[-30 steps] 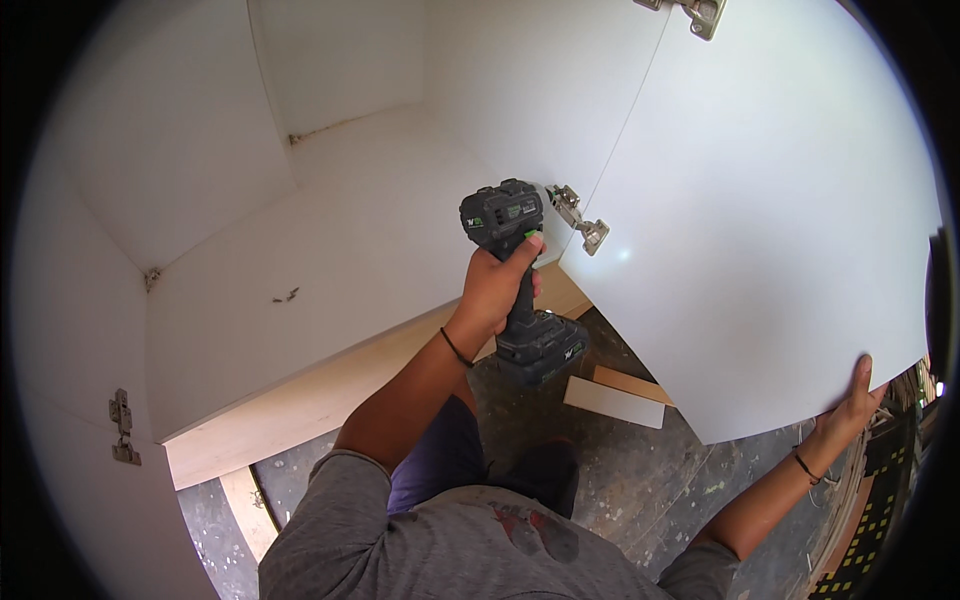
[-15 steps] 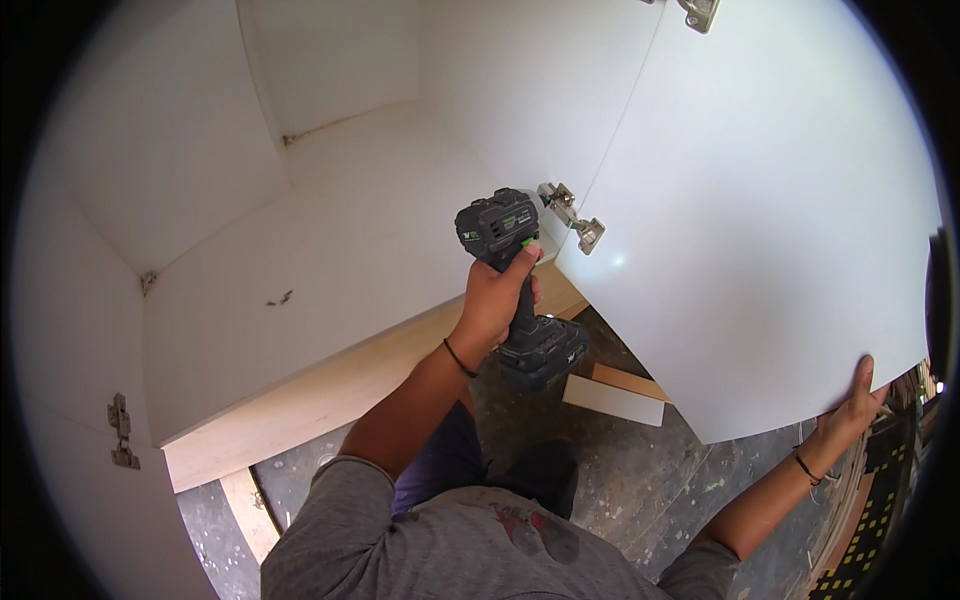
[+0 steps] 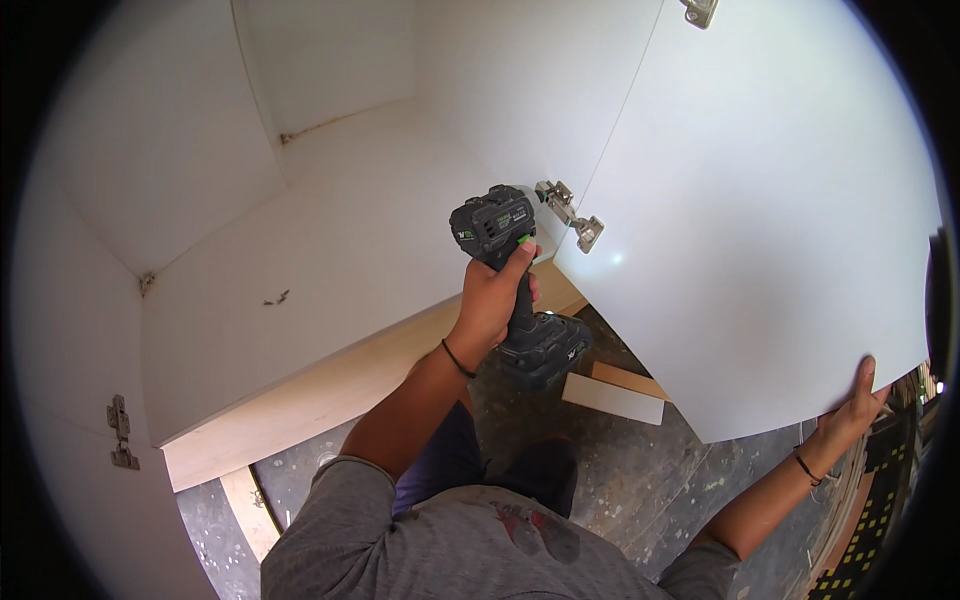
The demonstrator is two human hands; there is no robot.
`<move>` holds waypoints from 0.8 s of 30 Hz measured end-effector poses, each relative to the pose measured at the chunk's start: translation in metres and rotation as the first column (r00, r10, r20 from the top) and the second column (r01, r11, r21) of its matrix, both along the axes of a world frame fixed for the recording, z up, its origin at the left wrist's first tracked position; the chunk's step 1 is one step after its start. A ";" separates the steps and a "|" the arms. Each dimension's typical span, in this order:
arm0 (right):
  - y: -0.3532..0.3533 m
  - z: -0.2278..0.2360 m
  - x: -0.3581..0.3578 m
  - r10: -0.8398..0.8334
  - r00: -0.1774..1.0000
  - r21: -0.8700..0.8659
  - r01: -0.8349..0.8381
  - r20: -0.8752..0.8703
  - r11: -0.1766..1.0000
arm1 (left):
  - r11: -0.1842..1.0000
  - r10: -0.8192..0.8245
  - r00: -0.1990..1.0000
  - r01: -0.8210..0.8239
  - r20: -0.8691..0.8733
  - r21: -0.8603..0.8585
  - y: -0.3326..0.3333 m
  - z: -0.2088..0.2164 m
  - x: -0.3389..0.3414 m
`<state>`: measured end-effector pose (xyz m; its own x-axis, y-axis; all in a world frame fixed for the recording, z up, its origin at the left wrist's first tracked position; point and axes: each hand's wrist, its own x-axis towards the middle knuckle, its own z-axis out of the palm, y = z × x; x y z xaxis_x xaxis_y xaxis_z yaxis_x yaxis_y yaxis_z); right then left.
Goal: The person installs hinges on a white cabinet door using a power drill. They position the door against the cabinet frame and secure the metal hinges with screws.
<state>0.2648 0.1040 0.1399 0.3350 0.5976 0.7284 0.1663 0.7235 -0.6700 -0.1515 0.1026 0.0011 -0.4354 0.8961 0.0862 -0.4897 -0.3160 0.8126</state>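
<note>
Noted, at the far left, a small metal hinge plate (image 3: pixel 118 432) fixed to a white side panel (image 3: pixel 70 330), with no door hung on it. Looked next into the open white cabinet (image 3: pixel 330 160), lying so that its mouth faced the head camera. Spotted inside it a couple of small dark bits (image 3: pixel 275 297) loose on the broad inner panel, too small to tell whether screws or chips. Saw nothing more to name in there.

Found the left hand (image 3: pixel 495 300) wrapped fully shut round the handle of a dark cordless drill (image 3: pixel 510 280), forefinger up by the green trigger, battery end hanging down. Judged the nose aimed at the metal hinge (image 3: pixel 570 215) that joined the cabinet's side to the white door (image 3: pixel 760 220), presumably to get at the screws there. Could not make out the bit itself behind the drill's body.

Passed over two pale wood offcuts (image 3: pixel 612 395) lying on the speckled grey floor (image 3: pixel 640 470) just under the door's lower corner.

Found the right hand (image 3: pixel 852 408) far out at the door's free corner, fingers stretched flat and open against the panel, clasping nothing. Judged that hand to be propping the door steady, well away from the hinge for leverage. Glimpsed a second hinge (image 3: pixel 700 10) at the top edge.
</note>
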 end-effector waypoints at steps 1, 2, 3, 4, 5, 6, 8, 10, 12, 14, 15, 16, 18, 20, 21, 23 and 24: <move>0.001 0.000 0.000 0.002 1.000 0.002 -0.002 -0.001 1.000 | 1.000 -0.008 1.000 0.008 -0.009 -0.008 0.000 -0.001 -0.002; 0.002 0.000 0.001 0.004 1.000 0.006 -0.004 -0.002 1.000 | 1.000 -0.015 1.000 0.015 -0.018 -0.017 0.001 -0.002 -0.003; 0.002 0.000 0.001 0.006 1.000 0.009 -0.006 -0.004 1.000 | 1.000 -0.014 1.000 0.013 -0.019 -0.015 0.001 -0.001 -0.003; 0.003 0.000 0.001 0.007 1.000 0.009 -0.007 -0.004 1.000 | 1.000 -0.021 0.999 0.020 -0.030 -0.020 0.000 -0.001 -0.003; 0.003 0.000 0.001 0.003 1.000 0.009 -0.003 0.000 1.000 | 0.999 -0.028 0.999 0.027 -0.041 -0.025 0.000 -0.001 -0.003; 0.003 0.000 0.001 0.000 1.000 0.008 0.000 0.003 1.000 | 0.999 -0.027 0.999 0.026 -0.041 -0.025 0.001 -0.001 -0.003; 0.004 -0.001 0.004 0.005 1.000 0.012 -0.005 0.001 1.000 | 0.997 -0.076 0.997 0.076 -0.034 -0.006 0.002 -0.001 -0.003; 0.004 -0.001 0.005 0.010 1.000 0.014 -0.010 -0.002 1.000 | 0.999 -0.052 0.998 0.051 -0.030 -0.009 0.002 -0.001 -0.002; 0.004 -0.001 0.004 0.009 1.000 0.001 -0.009 0.001 1.000 | 1.000 -0.026 0.999 0.025 -0.025 -0.014 0.003 -0.001 -0.005; 0.006 -0.001 0.004 0.017 1.000 0.006 -0.017 0.002 1.000 | 0.988 -0.143 0.988 0.139 -0.052 -0.064 0.003 -0.001 -0.013; 0.006 -0.001 0.005 0.024 1.000 0.011 -0.024 0.002 1.000 | 0.989 -0.140 0.989 0.137 -0.051 -0.063 0.003 -0.002 -0.014; 0.006 -0.001 0.005 0.023 1.000 0.015 -0.023 0.002 1.000 | 0.985 -0.165 0.986 0.163 -0.036 -0.050 0.005 -0.002 -0.013; 0.004 0.000 0.004 0.006 1.000 0.017 -0.006 -0.015 1.000 | 0.981 -0.190 0.981 0.190 -0.023 -0.033 0.007 0.000 -0.013; 0.003 -0.001 0.002 0.006 1.000 0.011 -0.006 -0.009 1.000 | 0.988 -0.147 0.988 0.145 -0.041 -0.051 0.006 0.000 -0.014; 0.002 -0.001 0.001 0.007 1.000 0.006 -0.007 -0.004 1.000 | 0.988 -0.148 0.988 0.145 -0.041 -0.053 0.007 0.000 -0.014; 0.003 -0.001 0.001 0.004 1.000 0.007 -0.004 -0.008 1.000 | 0.984 -0.169 0.986 0.169 -0.007 -0.057 0.006 0.000 -0.016; 0.003 -0.001 0.000 0.000 1.000 0.010 0.000 -0.011 1.000 | 0.984 -0.168 0.986 0.167 -0.007 -0.058 0.006 -0.002 -0.017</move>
<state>0.2653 0.1067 0.1390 0.3432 0.5905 0.7304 0.1585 0.7301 -0.6647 -0.1683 0.1087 -0.0010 -0.2779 0.9599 0.0367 -0.5222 -0.1830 0.8330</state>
